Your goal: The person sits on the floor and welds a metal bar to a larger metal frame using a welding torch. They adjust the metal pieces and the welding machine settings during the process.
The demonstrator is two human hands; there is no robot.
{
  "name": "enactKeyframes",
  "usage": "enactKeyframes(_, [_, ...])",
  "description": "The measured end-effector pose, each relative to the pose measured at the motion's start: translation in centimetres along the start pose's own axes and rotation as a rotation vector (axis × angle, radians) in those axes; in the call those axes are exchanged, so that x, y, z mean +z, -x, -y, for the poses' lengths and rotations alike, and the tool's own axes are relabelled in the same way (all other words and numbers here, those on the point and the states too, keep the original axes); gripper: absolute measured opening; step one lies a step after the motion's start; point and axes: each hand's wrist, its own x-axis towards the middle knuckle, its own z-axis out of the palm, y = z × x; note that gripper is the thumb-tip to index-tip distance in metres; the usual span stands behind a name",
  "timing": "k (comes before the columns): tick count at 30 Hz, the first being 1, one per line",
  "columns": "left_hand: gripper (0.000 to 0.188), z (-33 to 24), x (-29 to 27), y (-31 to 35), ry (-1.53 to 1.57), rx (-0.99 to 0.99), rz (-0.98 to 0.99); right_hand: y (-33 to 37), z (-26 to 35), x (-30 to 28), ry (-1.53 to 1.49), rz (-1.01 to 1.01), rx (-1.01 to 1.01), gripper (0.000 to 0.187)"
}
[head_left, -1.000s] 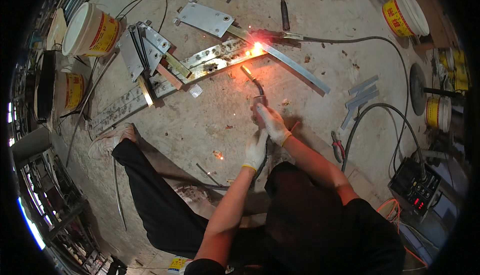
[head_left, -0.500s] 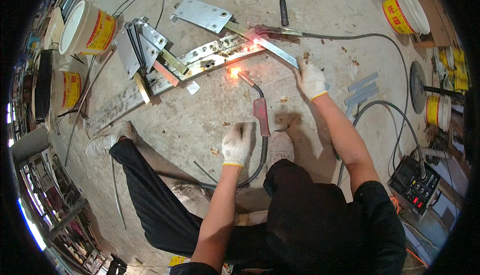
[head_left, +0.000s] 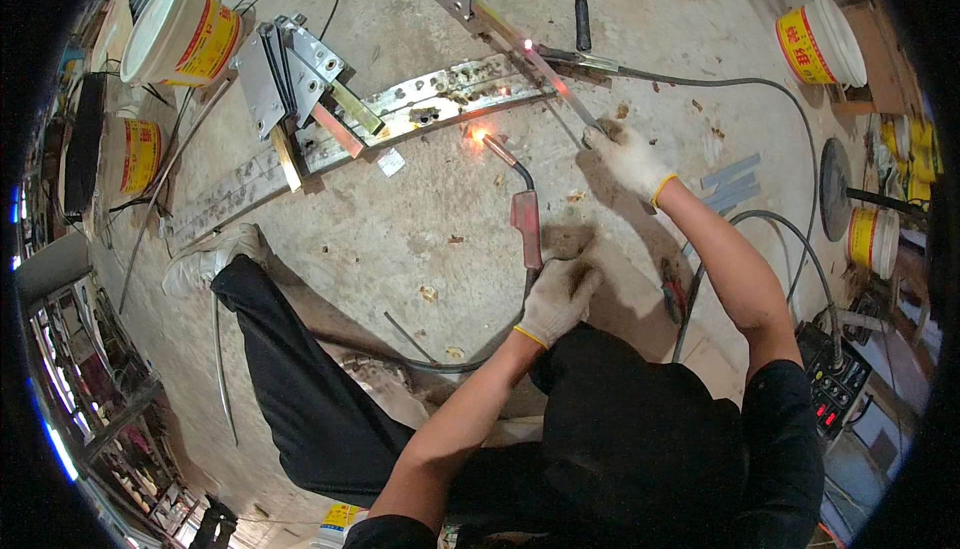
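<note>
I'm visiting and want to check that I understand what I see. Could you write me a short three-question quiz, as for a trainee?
1. True or false: the left hand is gripping the hammer.
2. What colour is the glow at the tip of the welding torch? (a) green (b) orange (c) blue
3. What is the right hand holding?

Key: 1. False. 2. b. 3. The end of a metal strip.

Stained grey floor (head_left: 380,239); cluttered rack (head_left: 125,417), bright strip (head_left: 62,452) at left.
</note>
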Motion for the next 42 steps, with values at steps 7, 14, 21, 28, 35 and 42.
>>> enactKeyframes(7, [0.025, -0.2, 0.9, 0.6, -0.345, 0.236, 0.064, 1.3, 5.6, -1.9, -0.496, 0.308, 0.532, 0.029])
enactKeyframes(14, [0.028, -0.1, 0.8, 0.8, -0.364, 0.267, 0.096, 0.5, 3.1, -2.1, -1.197, 0.712, 0.622, 0.021])
enactKeyframes(21, [0.029, 0.3, 0.6, 0.7, -0.338, 0.284, 0.07, 0.7, 2.4, -0.6, -1.393, 0.823, 0.613, 0.019])
enactKeyframes(28, [0.029, 0.9, 1.3, 0.7, -0.317, 0.23, 0.102, 2.0, 1.6, 1.4, -1.37, 0.729, 0.599, 0.037])
enactKeyframes(35, [0.031, 0.8, 1.5, 0.0, -0.207, 0.11, 0.204, 7.1, 0.1, 5.5, -0.694, 0.175, 0.619, 0.042])
enactKeyframes(42, [0.038, 3.3, 1.8, 0.5, -0.353, 0.153, 0.145, 7.8, 1.2, 7.6, -0.618, 0.009, 0.352, 0.035])
